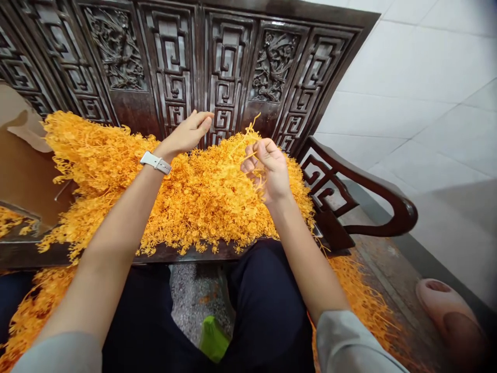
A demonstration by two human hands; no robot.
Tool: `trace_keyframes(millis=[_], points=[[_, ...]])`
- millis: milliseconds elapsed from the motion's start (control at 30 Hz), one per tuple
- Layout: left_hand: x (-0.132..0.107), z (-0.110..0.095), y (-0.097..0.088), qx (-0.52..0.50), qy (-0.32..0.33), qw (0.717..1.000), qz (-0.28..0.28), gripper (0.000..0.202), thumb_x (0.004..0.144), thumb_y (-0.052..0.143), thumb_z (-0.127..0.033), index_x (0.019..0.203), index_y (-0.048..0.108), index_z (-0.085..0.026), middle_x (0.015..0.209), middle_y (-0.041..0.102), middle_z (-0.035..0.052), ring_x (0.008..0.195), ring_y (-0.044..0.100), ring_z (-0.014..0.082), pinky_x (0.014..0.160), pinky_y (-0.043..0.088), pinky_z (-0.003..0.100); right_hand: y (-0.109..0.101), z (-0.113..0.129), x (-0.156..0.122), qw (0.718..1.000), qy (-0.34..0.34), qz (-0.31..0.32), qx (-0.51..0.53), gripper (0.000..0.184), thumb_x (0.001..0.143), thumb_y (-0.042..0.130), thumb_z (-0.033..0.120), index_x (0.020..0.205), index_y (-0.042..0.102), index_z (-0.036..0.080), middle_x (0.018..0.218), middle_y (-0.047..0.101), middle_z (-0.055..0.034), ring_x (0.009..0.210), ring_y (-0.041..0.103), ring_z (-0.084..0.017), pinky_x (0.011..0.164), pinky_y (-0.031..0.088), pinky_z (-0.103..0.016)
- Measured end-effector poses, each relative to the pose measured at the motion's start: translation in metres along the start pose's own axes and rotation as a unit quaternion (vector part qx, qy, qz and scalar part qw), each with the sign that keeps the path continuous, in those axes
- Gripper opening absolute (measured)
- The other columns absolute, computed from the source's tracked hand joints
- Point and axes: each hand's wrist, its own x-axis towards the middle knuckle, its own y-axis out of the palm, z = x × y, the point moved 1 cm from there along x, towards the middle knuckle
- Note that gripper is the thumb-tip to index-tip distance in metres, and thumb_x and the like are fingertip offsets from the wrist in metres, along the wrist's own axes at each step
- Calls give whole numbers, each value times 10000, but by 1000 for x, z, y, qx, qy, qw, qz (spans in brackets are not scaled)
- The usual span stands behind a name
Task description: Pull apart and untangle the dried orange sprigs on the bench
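Currently, my right hand [274,166] pinches an orange strand [250,155]; above the heap [209,202], whether my left hand [190,132] grips, I cannot tell.

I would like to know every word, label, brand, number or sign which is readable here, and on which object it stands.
There is none that I can read.
Pale wrist strap: no readable marking.
Carved bench back: geometric and plant-like patterns, no readable writing.
Brown board at the left edge: no readable print.
Orange pile: no label visible.
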Motion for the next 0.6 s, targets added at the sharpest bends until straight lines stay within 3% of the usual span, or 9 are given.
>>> trace_keyframes(millis=[67, 133, 233, 300, 400, 500, 600], points=[[-6, -20, 8, -16, 4, 1000, 23, 330, 1007, 653, -527, 1038, 770, -219, 1076, 782, 101, 1311, 652, 266, 1008, 515, 303, -4, -8, 4, 1000, 9, -26, -2, 483, 821, 799, 600, 895, 458, 267, 921, 620, -7, 649, 521, -104, 530, 417, -276], [-14, -38, 15, -45, -3, 997, 65, 409, 1007, 647, -586, 957, 788, -205, 959, 788, 100, 1125, 738, 245, 934, 550, 305, -9, -14, 7, 998, 16, -50, -19, 483, 832, 777, 639, 908, 474, 272, 860, 612, -7, 675, 549, -122, 526, 403, -270], [-24, -58, 29, -66, 3, 985, 157, 352, 941, 772, -522, 834, 793, -187, 800, 766, 84, 801, 740, 182, 780, 554, 290, -17, -22, 12, 996, 18, -73, -42, 466, 862, 737, 675, 940, 508, 276, 825, 608, -3, 723, 596, -143, 576, 448, -278], [-26, -65, 37, -59, 23, 981, 184, 278, 903, 828, -422, 773, 781, -181, 732, 746, 73, 687, 692, 153, 720, 534, 288, -22, -25, 15, 992, -11, -104, -67, 439, 874, 737, 657, 954, 533, 277, 855, 613, -1, 726, 596, -141, 610, 463, -288], [-25, -68, 41, -64, 27, 980, 184, 217, 916, 801, -324, 757, 769, -180, 689, 714, 60, 634, 652, 134, 684, 517, 293, -30, -31, 22, 978, -88, -150, -113, 403, 846, 789, 603, 974, 594, 275, 876, 602, 1, 705, 544, -138, 654, 468, -312], [-25, -67, 38, -89, 5, 984, 155, 198, 935, 749, -267, 756, 742, -185, 709, 693, 48, 635, 620, 120, 671, 508, 288, -35, -38, 27, 975, -93, -139, -147, 433, 817, 826, 590, 1056, 658, 271, 839, 578, 3, 728, 531, -158, 683, 467, -331], [-25, -69, 36, -126, -32, 986, 105, 239, 960, 674, -257, 730, 685, -193, 767, 683, 44, 690, 620, 123, 660, 503, 272, -33, -38, 26, 963, -106, -130, -209, 439, 815, 843, 545, 1115, 690, 264, 965, 622, -33, 852, 587, -182, 767, 500, -350]])
